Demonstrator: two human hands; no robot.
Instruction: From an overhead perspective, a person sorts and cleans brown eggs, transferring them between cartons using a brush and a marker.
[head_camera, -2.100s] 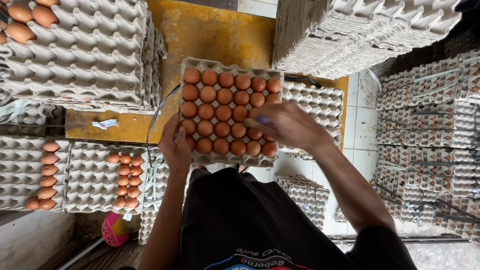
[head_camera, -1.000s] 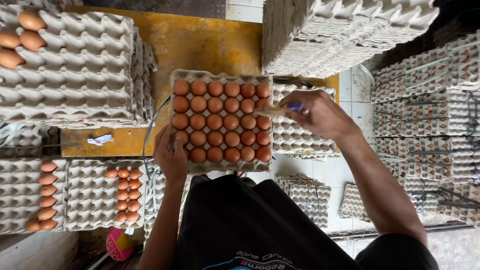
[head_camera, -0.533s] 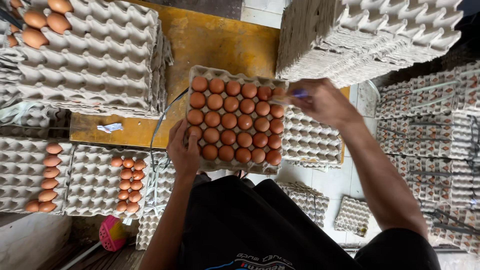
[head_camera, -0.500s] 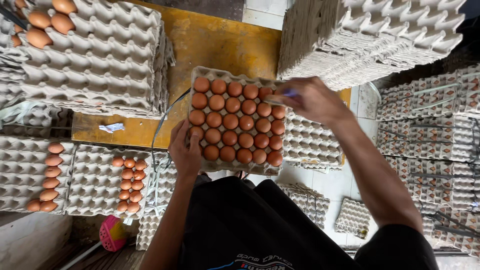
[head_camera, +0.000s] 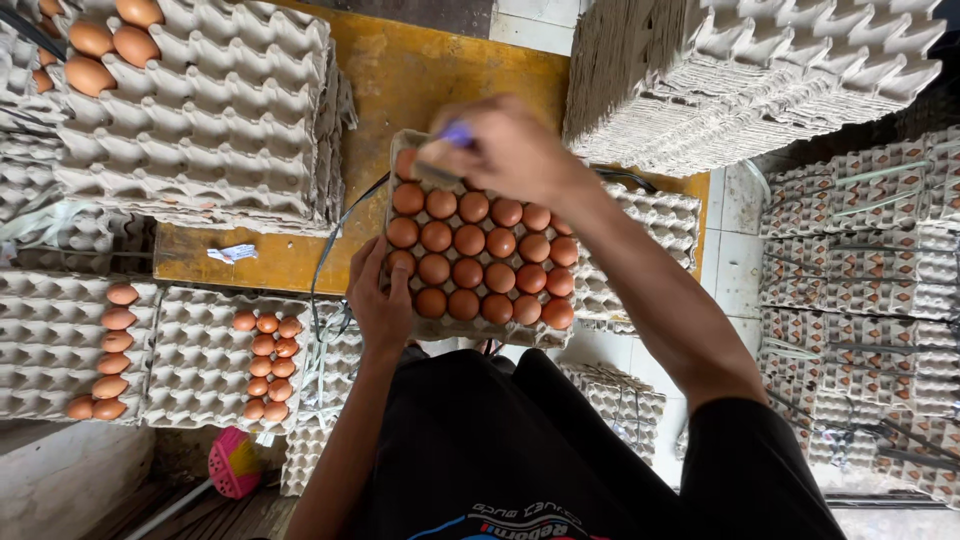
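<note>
A grey pulp egg tray (head_camera: 480, 334) filled with brown eggs (head_camera: 468, 272) is held up in front of me. My left hand (head_camera: 380, 300) grips its near left corner, thumb on an egg. My right hand (head_camera: 500, 150) hovers over the tray's far left corner, fingers closed on a small purple-tipped stick-like object (head_camera: 455, 135) that touches the eggs there. My black-shirted torso fills the lower middle.
A yellow table (head_camera: 420, 80) lies beneath. Tall stacks of empty pulp trays (head_camera: 740, 80) stand at right; another stack (head_camera: 200, 120) at upper left carries a few eggs. Partly filled trays (head_camera: 265, 350) sit at lower left. A pink brush (head_camera: 235, 465) lies on the floor.
My right hand has swept from the tray's far right corner across to its far left corner. The tray stays in my left hand, shifted slightly right in view.
</note>
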